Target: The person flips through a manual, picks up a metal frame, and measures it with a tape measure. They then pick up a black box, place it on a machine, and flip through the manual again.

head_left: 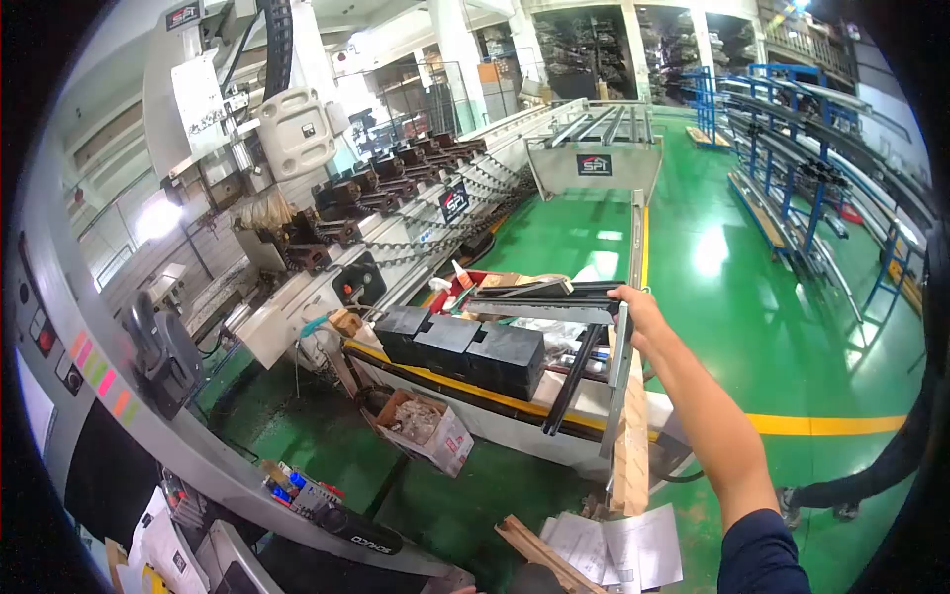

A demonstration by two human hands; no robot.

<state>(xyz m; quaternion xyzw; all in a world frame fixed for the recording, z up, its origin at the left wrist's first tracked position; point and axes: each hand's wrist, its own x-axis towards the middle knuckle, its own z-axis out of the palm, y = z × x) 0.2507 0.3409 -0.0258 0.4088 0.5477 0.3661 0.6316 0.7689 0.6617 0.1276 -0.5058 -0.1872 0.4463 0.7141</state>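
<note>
My right hand (pixel 641 315), at the end of an outstretched arm, is closed around the upper end of a silver metal profile (pixel 619 361). The profile slopes down toward me beside a strip of wood-coloured packing (pixel 630 445). Just left of the hand, a dark frame profile (pixel 574 381) and a grey metal bar (pixel 534 310) lie across the machine bed. Black blocks (pixel 460 346) stand in a row further left. Only a skin-coloured sliver shows at the bottom edge, possibly my left hand (pixel 463 590); its fingers cannot be made out.
A machine with a drag chain (pixel 435 252) runs along the left. An open cardboard box (pixel 426 433) stands below the bed. Papers (pixel 633 549) lie near the bottom. Blue racks (pixel 811 208) hold long profiles at right. Another person's leg (pixel 861 485) is at the right edge.
</note>
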